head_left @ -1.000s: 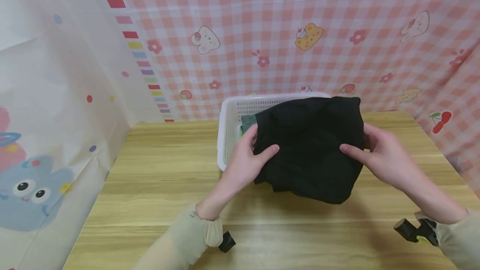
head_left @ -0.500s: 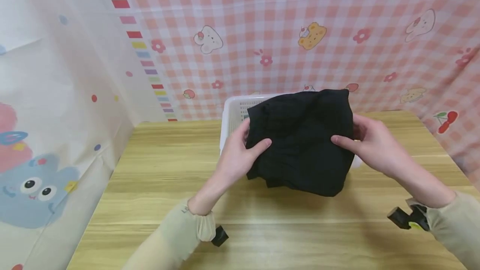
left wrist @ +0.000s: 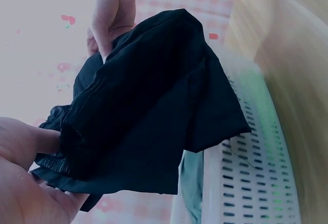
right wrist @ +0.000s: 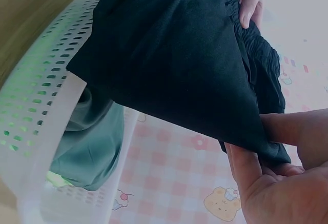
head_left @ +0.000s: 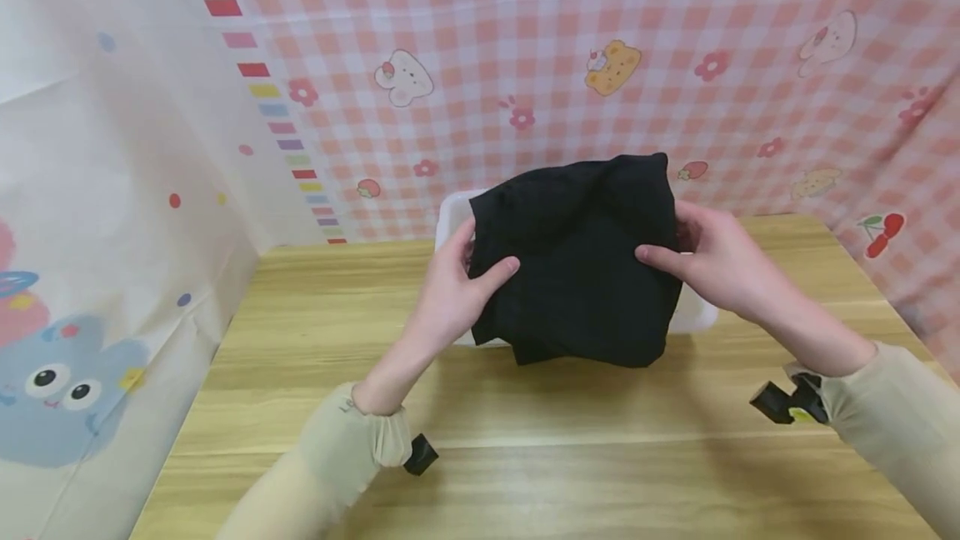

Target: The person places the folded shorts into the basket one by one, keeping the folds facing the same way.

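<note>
Black shorts with a gathered elastic waistband hang between both hands, folded over and held above a white plastic basket. On the left side my left hand pinches the waistband end, thumb in front and fingers behind the cloth. My right hand grips the opposite edge the same way, its fingers mostly hidden behind the fabric. Seen from the right wrist, a dark green garment lies inside the basket below the shorts. The shorts cover most of the basket in the head view.
The basket stands at the back of a wooden table, against a pink checked cloth with cartoon prints. A white printed sheet hangs along the left. Black wrist mounts stick out by both sleeves.
Both hands have carried the shorts left and farther back, so they now hide more of the basket's left part. The grip on both edges stays the same.
</note>
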Tool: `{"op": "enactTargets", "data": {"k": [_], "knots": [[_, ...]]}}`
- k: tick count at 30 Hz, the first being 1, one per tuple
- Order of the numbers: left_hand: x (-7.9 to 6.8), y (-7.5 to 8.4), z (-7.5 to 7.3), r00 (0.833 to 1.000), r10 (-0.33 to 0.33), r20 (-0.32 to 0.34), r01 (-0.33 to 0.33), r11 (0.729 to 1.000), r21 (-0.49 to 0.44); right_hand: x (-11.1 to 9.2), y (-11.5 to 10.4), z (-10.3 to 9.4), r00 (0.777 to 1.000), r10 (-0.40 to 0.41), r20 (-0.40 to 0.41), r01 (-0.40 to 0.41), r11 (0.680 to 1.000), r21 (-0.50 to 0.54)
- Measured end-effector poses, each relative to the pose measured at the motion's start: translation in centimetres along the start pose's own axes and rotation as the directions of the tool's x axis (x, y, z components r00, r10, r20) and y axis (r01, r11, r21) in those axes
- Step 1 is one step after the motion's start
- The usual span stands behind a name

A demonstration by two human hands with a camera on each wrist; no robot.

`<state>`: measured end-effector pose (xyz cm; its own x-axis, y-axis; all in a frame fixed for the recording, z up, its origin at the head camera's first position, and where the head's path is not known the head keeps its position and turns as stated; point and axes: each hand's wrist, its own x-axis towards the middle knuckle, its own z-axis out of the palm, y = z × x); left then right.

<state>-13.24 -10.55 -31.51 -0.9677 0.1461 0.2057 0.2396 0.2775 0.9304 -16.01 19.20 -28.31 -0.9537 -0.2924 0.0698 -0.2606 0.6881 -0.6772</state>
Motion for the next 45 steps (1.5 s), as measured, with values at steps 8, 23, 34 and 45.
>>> {"op": "enactTargets", "data": {"k": [8,23,34,45], "knots": [[1.4,0.4,-1.0,1.000,0.013,-0.024,-0.010,0.994,0.108,2.3,-0.8,-0.5,0.998,-0.060,0.021,0.060,0.998,0.002],[4.3,0.1,-1.6,0.998,-0.058,-0.040,0.067,0.952,0.300,6.1,-1.2,-0.9,0.996,-0.006,0.089,0.008,1.000,-0.028],[5.8,-1.1,-1.0,0.991,-0.118,-0.057,0.130,0.930,0.343,7.7,-0.6,-0.4,0.992,0.019,0.127,-0.016,0.999,-0.030],[7.3,-0.3,-1.1,0.994,-0.069,-0.085,0.093,0.937,0.337,8.9,-1.3,-1.2,0.992,0.063,0.106,-0.061,0.998,-0.029]]}}
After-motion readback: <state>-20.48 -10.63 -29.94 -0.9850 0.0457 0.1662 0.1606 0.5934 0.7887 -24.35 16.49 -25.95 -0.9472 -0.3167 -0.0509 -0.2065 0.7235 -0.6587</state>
